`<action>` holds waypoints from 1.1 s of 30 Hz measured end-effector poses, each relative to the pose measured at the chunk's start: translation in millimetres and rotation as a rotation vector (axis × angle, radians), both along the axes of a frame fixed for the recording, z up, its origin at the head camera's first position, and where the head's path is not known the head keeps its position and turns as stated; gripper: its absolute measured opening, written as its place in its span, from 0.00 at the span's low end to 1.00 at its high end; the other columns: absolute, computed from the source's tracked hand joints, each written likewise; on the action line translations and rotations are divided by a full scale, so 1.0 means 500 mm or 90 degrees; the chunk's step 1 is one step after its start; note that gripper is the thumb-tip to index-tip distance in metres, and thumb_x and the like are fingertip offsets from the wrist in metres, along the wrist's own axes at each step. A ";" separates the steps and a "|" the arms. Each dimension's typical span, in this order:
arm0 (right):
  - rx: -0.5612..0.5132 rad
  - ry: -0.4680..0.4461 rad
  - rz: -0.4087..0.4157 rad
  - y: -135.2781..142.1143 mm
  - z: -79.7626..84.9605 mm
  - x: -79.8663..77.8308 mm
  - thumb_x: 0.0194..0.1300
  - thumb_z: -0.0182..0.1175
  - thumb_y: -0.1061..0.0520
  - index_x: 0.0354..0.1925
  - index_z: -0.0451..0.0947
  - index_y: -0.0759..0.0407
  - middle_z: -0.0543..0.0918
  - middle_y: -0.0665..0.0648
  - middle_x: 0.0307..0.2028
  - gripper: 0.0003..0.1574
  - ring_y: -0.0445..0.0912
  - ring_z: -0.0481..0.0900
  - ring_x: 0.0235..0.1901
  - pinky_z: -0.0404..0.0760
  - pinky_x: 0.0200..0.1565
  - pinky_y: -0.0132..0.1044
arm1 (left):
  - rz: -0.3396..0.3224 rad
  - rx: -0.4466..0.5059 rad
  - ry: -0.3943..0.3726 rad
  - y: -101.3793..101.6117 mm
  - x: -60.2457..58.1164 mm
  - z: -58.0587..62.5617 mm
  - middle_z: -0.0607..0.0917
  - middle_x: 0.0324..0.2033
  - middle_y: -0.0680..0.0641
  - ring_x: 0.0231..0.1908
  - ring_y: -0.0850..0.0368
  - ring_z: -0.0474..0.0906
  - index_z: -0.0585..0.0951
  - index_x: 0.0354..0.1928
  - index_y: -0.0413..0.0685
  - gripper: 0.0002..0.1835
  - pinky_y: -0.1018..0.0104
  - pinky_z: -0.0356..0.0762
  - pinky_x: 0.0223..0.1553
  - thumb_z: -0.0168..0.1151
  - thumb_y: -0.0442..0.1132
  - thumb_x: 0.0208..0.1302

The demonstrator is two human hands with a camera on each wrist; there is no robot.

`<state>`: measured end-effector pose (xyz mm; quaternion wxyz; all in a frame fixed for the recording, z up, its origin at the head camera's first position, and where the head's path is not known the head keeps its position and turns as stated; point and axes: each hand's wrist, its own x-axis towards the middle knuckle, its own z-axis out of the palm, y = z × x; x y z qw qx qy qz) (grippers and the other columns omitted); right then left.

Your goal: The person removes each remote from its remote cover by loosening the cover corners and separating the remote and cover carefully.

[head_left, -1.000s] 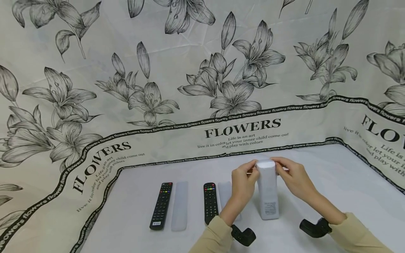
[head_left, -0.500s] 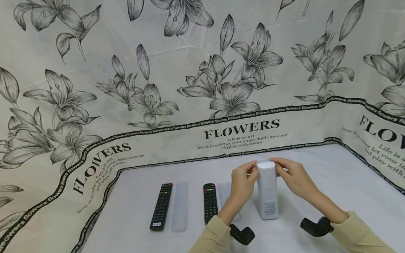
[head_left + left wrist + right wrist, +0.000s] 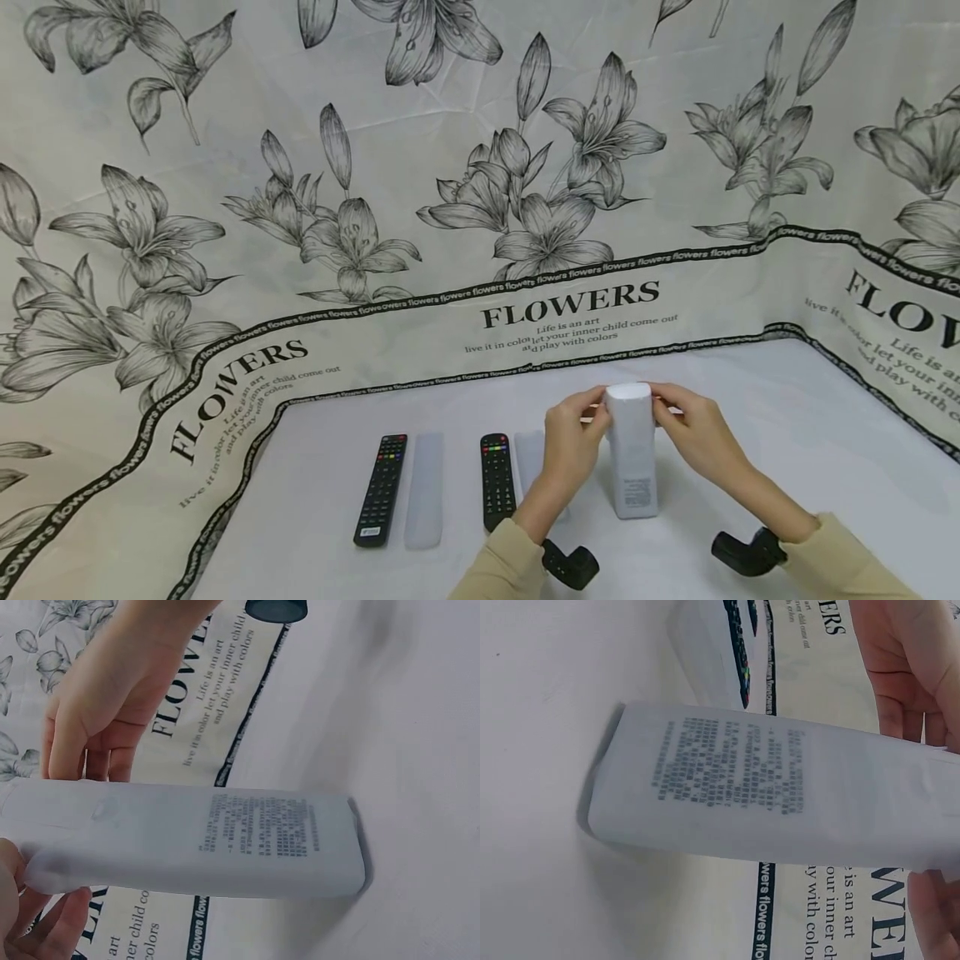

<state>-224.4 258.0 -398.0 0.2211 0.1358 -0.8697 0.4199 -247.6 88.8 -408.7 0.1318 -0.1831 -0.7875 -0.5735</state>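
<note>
A white remote control [image 3: 632, 450] in a translucent sleeve stands nearly upright in the head view, with small printed text low on the side facing me. My left hand [image 3: 573, 437] pinches its upper left edge between thumb and fingers. At the upper right edge, my right hand [image 3: 701, 429] pinches it the same way. In the left wrist view the remote control [image 3: 172, 840] lies across the picture, my right hand [image 3: 112, 690] above it. The right wrist view shows the printed text on the remote control [image 3: 855, 795] close up, its lower end close over the table.
Two black remote controls lie to the left, one [image 3: 381, 492] far left and another [image 3: 498, 482] near my left forearm. Beside each lies a translucent sleeve, one [image 3: 424, 492] in full view, the other [image 3: 529, 454] partly behind my arm. A flower-printed cloth [image 3: 480, 208] hangs behind the white table [image 3: 315, 467].
Both hands keep their pinch at the upper end of the remote control. Their fingertips sit slightly lower against its top than a second ago. The head view has shifted a little.
</note>
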 end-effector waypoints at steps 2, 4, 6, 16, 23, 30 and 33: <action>-0.014 -0.019 0.004 0.002 -0.005 0.000 0.70 0.51 0.65 0.54 0.74 0.72 0.82 0.69 0.45 0.17 0.23 0.75 0.34 0.82 0.32 0.26 | -0.004 0.012 -0.010 -0.002 0.003 -0.003 0.87 0.44 0.46 0.36 0.66 0.83 0.82 0.52 0.44 0.15 0.82 0.78 0.35 0.56 0.31 0.65; -0.033 -0.053 0.009 0.005 -0.008 0.000 0.72 0.50 0.62 0.57 0.72 0.72 0.82 0.70 0.47 0.20 0.24 0.75 0.35 0.83 0.32 0.29 | -0.018 0.031 -0.036 -0.004 0.005 -0.005 0.86 0.45 0.46 0.35 0.66 0.83 0.81 0.54 0.45 0.15 0.81 0.79 0.34 0.55 0.33 0.67; -0.050 -0.105 0.016 0.009 -0.009 0.000 0.74 0.48 0.58 0.60 0.69 0.73 0.81 0.70 0.46 0.23 0.26 0.76 0.33 0.84 0.31 0.32 | -0.038 0.041 -0.075 -0.005 0.007 -0.008 0.86 0.45 0.47 0.32 0.66 0.82 0.80 0.57 0.49 0.16 0.80 0.79 0.31 0.54 0.37 0.69; -0.114 -0.211 0.029 0.017 -0.007 -0.012 0.76 0.43 0.54 0.63 0.61 0.78 0.81 0.75 0.45 0.30 0.31 0.79 0.30 0.84 0.32 0.33 | -0.106 0.046 -0.116 -0.010 0.004 -0.015 0.86 0.44 0.43 0.31 0.68 0.81 0.71 0.66 0.60 0.23 0.75 0.82 0.32 0.56 0.43 0.69; -0.143 -0.158 0.056 0.009 -0.001 -0.013 0.74 0.47 0.58 0.61 0.64 0.79 0.78 0.78 0.50 0.27 0.25 0.78 0.36 0.85 0.38 0.33 | -0.049 0.100 -0.094 -0.006 0.000 -0.016 0.86 0.47 0.43 0.38 0.62 0.84 0.72 0.65 0.55 0.24 0.77 0.80 0.36 0.59 0.42 0.67; -0.118 -0.195 0.079 0.016 -0.018 -0.005 0.69 0.55 0.61 0.60 0.66 0.80 0.77 0.77 0.53 0.28 0.21 0.74 0.40 0.83 0.41 0.27 | -0.058 0.090 -0.120 -0.011 0.002 -0.044 0.87 0.45 0.43 0.44 0.60 0.84 0.76 0.59 0.44 0.23 0.77 0.79 0.43 0.65 0.38 0.61; -0.108 -0.192 0.087 0.017 -0.029 -0.006 0.67 0.57 0.61 0.58 0.68 0.79 0.78 0.76 0.52 0.27 0.21 0.74 0.40 0.81 0.40 0.26 | -0.054 0.100 -0.129 -0.008 0.006 -0.052 0.87 0.44 0.44 0.44 0.61 0.83 0.78 0.56 0.41 0.21 0.77 0.80 0.43 0.66 0.36 0.60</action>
